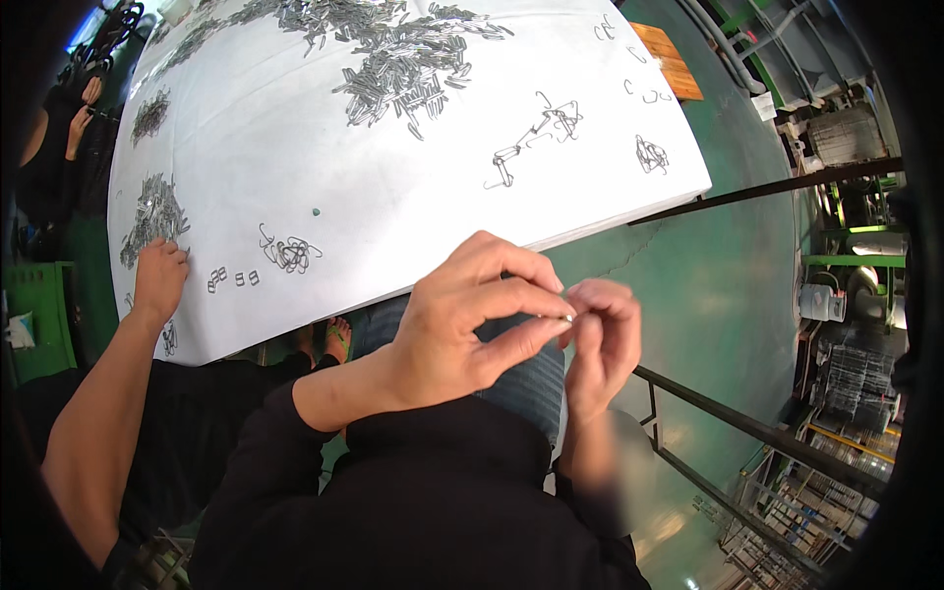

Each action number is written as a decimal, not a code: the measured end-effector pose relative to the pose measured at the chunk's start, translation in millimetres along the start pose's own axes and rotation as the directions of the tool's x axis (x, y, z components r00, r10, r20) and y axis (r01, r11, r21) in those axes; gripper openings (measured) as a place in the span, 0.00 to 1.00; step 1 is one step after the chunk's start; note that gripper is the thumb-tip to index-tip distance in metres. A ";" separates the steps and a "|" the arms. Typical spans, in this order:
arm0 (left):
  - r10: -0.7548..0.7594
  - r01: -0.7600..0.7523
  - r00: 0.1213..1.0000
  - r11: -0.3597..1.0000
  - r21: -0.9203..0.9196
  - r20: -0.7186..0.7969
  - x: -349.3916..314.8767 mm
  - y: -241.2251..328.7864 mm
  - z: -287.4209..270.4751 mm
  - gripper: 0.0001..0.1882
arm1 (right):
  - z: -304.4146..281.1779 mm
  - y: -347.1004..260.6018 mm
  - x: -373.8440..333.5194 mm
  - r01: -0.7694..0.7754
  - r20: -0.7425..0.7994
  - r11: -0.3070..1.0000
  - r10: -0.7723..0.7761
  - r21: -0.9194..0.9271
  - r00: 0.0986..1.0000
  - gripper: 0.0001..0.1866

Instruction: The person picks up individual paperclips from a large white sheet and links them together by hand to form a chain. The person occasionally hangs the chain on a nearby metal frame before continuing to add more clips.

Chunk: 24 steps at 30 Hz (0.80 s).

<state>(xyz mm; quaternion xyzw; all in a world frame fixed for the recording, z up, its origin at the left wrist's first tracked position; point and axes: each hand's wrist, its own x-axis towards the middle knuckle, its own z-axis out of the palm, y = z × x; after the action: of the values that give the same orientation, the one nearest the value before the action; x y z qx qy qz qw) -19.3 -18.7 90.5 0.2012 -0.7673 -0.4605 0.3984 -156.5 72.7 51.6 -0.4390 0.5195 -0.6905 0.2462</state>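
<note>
While a co-worker's hand (159, 275) is touching metal parts (155, 211) on the table (413, 206), the person's left hand (452, 320) is pinching a small piece (568, 318) between thumb and finger, above the lap (531, 391) near the table's edge. The right hand (605, 332) is curling close beside it, its grip too blurred to tell. Bent wires (290, 255) are lying on the table.

Around me a glossy green floor (733, 265) surrounds the white-topped table (246, 118); what look like metal racks (855, 261), dim and warped, crowd the right.
</note>
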 end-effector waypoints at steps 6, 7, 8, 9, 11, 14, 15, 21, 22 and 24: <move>0.003 -0.001 0.999 0.998 -0.056 0.039 -3.2 3.1 3.7 0.10 | -21.6 93.1 122.9 0.070 0.268 0.786 0.123 -0.614 0.956 0.04; 0.003 0.000 0.999 0.998 -0.061 0.040 -3.7 4.1 4.9 0.10 | -20.3 107.3 143.4 0.164 0.332 0.690 0.116 -0.705 0.936 0.05; 0.001 0.003 0.999 0.997 -0.078 0.049 -4.0 4.9 5.4 0.11 | -17.9 119.4 161.3 0.185 0.353 0.610 0.166 -0.771 0.921 0.05; -0.003 0.007 0.999 0.997 -0.077 0.050 -4.2 5.6 5.9 0.11 | -15.0 129.0 176.5 0.212 0.379 0.557 0.203 -0.803 0.903 0.06; -0.010 0.014 0.999 0.997 -0.071 0.051 -4.8 6.7 6.7 0.11 | -9.6 141.2 196.8 0.248 0.398 0.426 0.310 -0.870 0.863 0.07; -0.016 0.018 0.999 0.998 -0.061 0.033 -5.6 7.0 7.2 0.11 | -7.0 145.1 199.8 0.397 0.477 0.266 0.443 -0.878 0.759 0.07; -0.017 0.018 0.999 0.998 -0.061 0.027 -5.7 6.4 7.6 0.11 | -7.6 143.8 196.8 0.444 0.498 0.228 0.457 -0.867 0.738 0.08; -0.038 0.040 0.999 0.998 -0.056 0.034 -6.7 3.2 11.5 0.10 | -21.2 94.4 140.7 -0.117 0.333 0.808 0.363 -0.578 0.870 0.06; -0.044 0.046 0.999 0.997 -0.062 0.028 -7.0 3.3 12.3 0.10 | -22.1 78.4 128.8 -0.224 0.271 0.858 0.377 -0.462 0.886 0.06; -0.054 0.055 0.998 0.997 -0.061 0.023 -6.0 2.8 14.1 0.09 | -27.0 39.0 104.2 -0.299 0.284 0.909 0.380 -0.290 0.880 0.06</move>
<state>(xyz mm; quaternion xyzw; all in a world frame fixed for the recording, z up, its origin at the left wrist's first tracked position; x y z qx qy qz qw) -26.8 -5.6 86.7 0.2047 -0.7510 -0.4968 0.3838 -235.7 -10.0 49.6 -0.4770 0.6181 -0.4846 0.3944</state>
